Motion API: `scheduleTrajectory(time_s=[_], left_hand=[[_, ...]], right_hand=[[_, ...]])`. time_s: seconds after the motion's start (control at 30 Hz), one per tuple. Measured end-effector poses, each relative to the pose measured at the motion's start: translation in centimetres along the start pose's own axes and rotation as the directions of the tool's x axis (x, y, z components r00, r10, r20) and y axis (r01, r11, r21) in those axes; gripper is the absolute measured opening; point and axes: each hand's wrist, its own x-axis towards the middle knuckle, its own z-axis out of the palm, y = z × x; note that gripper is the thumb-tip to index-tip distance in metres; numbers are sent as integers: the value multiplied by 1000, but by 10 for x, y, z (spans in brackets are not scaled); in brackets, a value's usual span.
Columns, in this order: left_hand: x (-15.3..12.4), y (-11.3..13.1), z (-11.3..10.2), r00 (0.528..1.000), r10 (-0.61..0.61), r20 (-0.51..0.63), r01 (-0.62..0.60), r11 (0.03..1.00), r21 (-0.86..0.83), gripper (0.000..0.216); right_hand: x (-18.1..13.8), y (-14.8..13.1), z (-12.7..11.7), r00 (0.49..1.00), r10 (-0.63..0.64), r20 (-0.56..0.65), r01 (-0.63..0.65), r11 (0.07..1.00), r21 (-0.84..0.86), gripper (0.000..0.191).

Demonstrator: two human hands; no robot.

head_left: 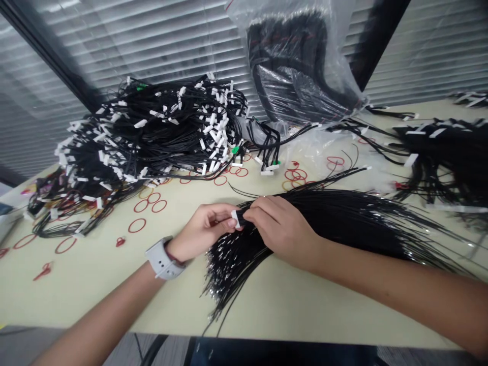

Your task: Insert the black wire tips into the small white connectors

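Observation:
A small white connector (pixel 236 219) is pinched between the thumb and fingers of my left hand (pixel 209 227), which wears a grey watch strap at the wrist. Right beside it, my right hand (pixel 280 226) is closed, its fingertips together at the connector's right side on what looks like a thin black wire; the fingers partly hide it. Under both hands lies a thick bundle of loose black wires (pixel 343 218) with shiny metal tips, fanned out at its left and right ends.
A big heap of black cables with white connectors (pixel 160 132) stands at the back left. Behind the hands is a clear plastic bag (pixel 297 71) of black cables. Another cable pile (pixel 450 157) lies at right. Red rubber bands (pixel 137 225) are scattered across the pale table (pixel 114 290).

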Motion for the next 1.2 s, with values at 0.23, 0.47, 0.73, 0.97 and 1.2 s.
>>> scheduleTrajectory(time_s=[0.23,0.47,0.73,0.97,1.2], left_hand=[[3,0,-6,999,-50,-19,49,997,-59,7],[3,-2,-10,995,-90,-42,89,996,-31,8],[3,1,-11,994,-97,-49,96,995,-10,8],[1,0,-10,993,-110,-34,108,993,-41,8],[1,1,-11,992,-123,-29,122,991,-49,9]], right_hand=[[5,-5,-20,982,-189,-1,189,982,24,18],[-1,-12,-16,903,-213,373,206,977,58,13],[1,-2,-14,936,-148,318,184,979,-83,21],[0,-4,-4,971,96,218,-83,994,-67,20],[2,-3,-2,948,260,182,-261,965,-15,19]])
